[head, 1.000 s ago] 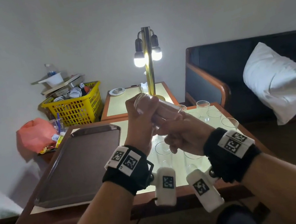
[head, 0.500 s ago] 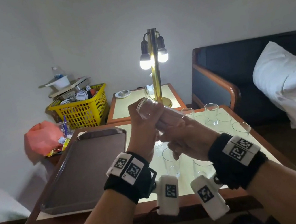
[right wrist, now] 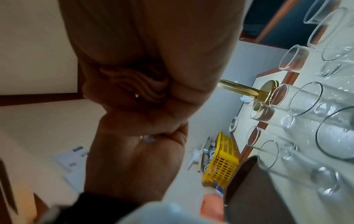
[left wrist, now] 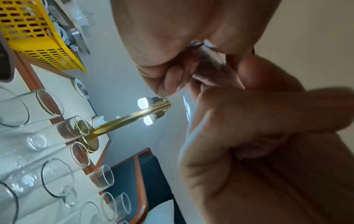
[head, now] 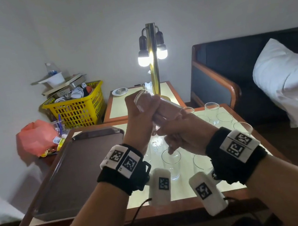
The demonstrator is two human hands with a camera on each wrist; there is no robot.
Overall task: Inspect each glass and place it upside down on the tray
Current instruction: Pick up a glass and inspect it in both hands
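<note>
Over table (head: 190, 189), both hands still grip the glass (head: 164, 105), tilted.

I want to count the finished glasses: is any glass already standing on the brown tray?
No, in the head view the brown tray carries no glass; one glass is held up in both hands.

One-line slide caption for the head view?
Both hands, left hand and right hand, hold a glass tilted above the table.
</note>
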